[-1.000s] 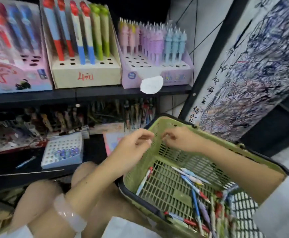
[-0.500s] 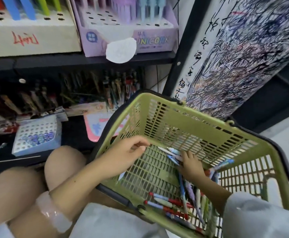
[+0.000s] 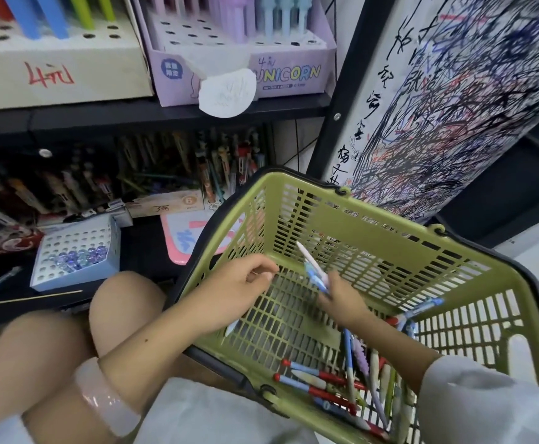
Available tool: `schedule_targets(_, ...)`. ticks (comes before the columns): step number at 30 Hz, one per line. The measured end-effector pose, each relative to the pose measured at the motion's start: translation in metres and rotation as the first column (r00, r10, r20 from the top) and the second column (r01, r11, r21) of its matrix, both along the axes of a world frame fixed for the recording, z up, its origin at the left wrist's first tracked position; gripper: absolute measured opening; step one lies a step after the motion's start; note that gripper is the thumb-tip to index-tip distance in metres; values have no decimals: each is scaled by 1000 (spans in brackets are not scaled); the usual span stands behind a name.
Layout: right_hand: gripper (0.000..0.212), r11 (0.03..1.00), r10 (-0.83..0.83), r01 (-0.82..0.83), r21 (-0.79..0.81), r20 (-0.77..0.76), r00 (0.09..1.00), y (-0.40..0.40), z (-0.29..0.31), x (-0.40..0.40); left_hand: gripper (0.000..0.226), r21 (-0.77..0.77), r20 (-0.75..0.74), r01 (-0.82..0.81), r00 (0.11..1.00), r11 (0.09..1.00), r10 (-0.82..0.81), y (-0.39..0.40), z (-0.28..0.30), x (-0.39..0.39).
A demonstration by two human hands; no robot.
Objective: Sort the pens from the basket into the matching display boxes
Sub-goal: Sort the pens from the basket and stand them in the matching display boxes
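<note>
A green mesh basket (image 3: 373, 216) rests tilted on my lap. Loose pens (image 3: 335, 382) in red, blue, white and purple lie piled in its near right corner. My right hand (image 3: 341, 302) is inside the basket and pinches a white and light-blue pen (image 3: 313, 267), lifted off the bottom with its tip pointing up and left. My left hand (image 3: 236, 290) hovers over the basket's left side with curled fingers around a white pen (image 3: 231, 328); only that pen's tip shows below the palm. The purple unicorn display box (image 3: 287, 72) and the cream display box (image 3: 60, 75) stand on the shelf above.
A black shelf edge (image 3: 165, 113) runs under the display boxes, with a white paper tag (image 3: 226, 94) hanging from it. On the lower shelf a light-blue box with holes (image 3: 76, 254) holds several pens, beside crowded pen racks (image 3: 216, 168). A scribbled test sheet (image 3: 453, 107) covers the panel at right.
My right hand picked the white and blue pen out of the pile and raised it. My left hand stayed over the basket's left side. The view tilted down towards the basket.
</note>
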State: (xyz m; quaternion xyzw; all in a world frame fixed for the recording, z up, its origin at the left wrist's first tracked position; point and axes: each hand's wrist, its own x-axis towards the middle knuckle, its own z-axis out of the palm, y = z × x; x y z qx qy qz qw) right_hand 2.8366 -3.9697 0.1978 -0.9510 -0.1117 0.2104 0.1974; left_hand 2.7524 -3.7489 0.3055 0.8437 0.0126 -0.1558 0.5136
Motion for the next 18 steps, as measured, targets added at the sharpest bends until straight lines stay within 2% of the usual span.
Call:
schedule_targets(1,12,981,-45,62,182,-96,994,12,17,-4,23,9,-18,-34,999,999,34,1,-2,1)
schedule_targets(2,11,918,-63,149,367,-236,970,24,35,-10,27,14,-43,-71,997,997,71,1,-3,2)
schedule_targets(3,10,814,-28,249,525,-392,920,35,53,-15,31,3,-78,-110,991,994,110,1,-4,2)
schedule_targets(5,7,592,169,396,702,-589,790,56,85,-28,32,-166,-178,-204,969,965,174,-2,-2,1)
schedule_targets(6,10,546,242,415,728,-612,753,66,98,-34,30,-321,-235,-258,954,911,188,-4,1,1)
schedule_targets(8,25,564,303,373,737,-605,737,82,116,-44,27,-597,-333,-387,916,702,222,-3,9,-1)
schedule_targets(10,45,589,359,301,750,-577,734,94,127,-51,30,-705,-376,-467,884,534,277,2,19,-5)
schedule_targets(11,51,599,396,261,757,-563,725,99,131,-53,30,-720,-383,-489,872,493,306,5,23,-7)
schedule_targets(13,46,628,420,197,753,-541,729,106,137,-54,26,-720,-370,-527,842,451,392,10,30,-12)
schedule_targets(16,35,662,286,192,725,-481,829,114,141,-50,24,-743,-323,-579,750,337,577,24,38,-16)
schedule_targets(17,34,654,216,186,733,-417,883,117,142,-48,26,-733,-283,-589,718,339,636,30,40,-16)
schedule_targets(18,33,638,144,171,751,-334,932,120,144,-45,27,-697,-222,-606,691,383,688,38,41,-17)
